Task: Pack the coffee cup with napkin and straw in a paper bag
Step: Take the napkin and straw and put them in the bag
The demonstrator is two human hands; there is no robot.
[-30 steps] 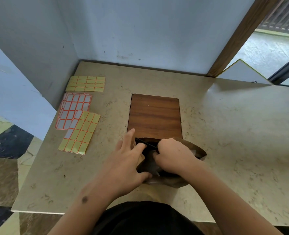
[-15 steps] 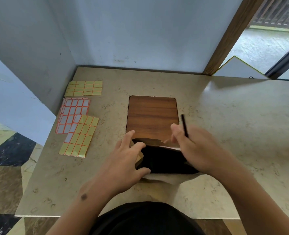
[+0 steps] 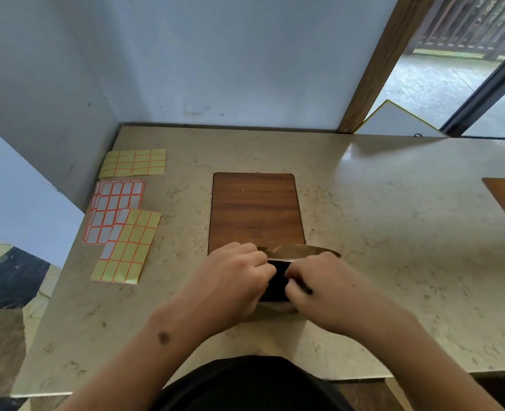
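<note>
Brown paper bag stands at the near edge of the beige stone counter; our left hand pinches its rim, our right hand grips a thin black straw. Thin paper crumples easily, so we'd hold the rim lightly.

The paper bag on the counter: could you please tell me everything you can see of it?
The paper bag is brown, thin paper, standing at the near end of the wooden board on the marble counter. Its far top edge is jagged and creased, and the mouth is open, showing a dark inside. The left hand grips its left rim and the right hand, which also holds a black straw, grips its right. Hands hide its lower body; contents cannot be told.
</note>
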